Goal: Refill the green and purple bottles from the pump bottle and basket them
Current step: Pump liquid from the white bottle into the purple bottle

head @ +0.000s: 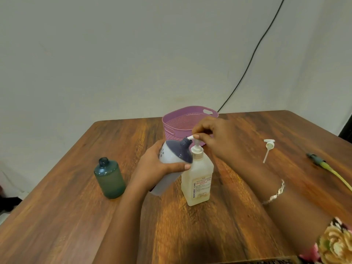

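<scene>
Plain indoor room, prob. home or small office; exact type unclear. Wood-grain table [76, 216] sitting in corner, w/ bare off-white walls [133, 54] meeting behind it. Black cable [253, 54] running down wall, dropping behind table. Lilac plastic basket [171, 128], labelled pump bottle [198, 180] & green bottle [109, 178] standing on tabletop, suggesting household setting. Yellow cord [331, 170] w/ dark plug lying at right edge.
</scene>
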`<state>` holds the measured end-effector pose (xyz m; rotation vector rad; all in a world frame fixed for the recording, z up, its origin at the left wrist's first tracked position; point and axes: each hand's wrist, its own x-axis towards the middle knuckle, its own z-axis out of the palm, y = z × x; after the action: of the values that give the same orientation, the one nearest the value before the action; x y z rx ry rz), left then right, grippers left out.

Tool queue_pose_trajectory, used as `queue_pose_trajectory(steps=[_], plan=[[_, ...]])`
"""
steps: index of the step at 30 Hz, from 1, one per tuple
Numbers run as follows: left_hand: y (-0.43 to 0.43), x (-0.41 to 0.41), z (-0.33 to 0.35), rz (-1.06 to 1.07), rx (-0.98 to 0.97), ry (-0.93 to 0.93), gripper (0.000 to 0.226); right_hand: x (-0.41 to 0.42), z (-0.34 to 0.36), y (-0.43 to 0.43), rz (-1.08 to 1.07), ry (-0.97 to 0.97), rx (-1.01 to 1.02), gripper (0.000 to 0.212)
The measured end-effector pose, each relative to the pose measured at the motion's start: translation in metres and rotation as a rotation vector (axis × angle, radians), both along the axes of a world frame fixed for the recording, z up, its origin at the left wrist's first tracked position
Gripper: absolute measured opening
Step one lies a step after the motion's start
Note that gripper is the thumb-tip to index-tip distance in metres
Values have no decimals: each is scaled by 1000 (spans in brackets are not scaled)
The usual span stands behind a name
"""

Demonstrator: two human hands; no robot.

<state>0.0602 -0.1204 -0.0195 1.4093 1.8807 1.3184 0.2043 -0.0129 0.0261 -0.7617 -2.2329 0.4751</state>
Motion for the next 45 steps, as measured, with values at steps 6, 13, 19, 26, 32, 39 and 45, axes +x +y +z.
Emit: queue_pose_trajectory(steps=[6,13,19,26,32,39,45], plan=[[3,3,3,18,-3,10,61,5,-18,-11,-35,28,250,20],[5,-2,-6,56,-4,86,87,-20,-39,-12,-167,181,348,16],[4,-2,-1,32,-13,75,82,-12,-31,-5,-70,277,301,29],[6,-3,-4,59,-3,116,79,-21,-40,-3,-94,249,338,22],[6,-5,-2,52,17,115,83,-13,-35,3,-34,302,320,24],[5,-7,-3,35,0,129,86,-21,-40,-1,-103,275,392,21],[4,-8,-2,43,-11,131,86,-15,-34,2,-22,326,317,28]])
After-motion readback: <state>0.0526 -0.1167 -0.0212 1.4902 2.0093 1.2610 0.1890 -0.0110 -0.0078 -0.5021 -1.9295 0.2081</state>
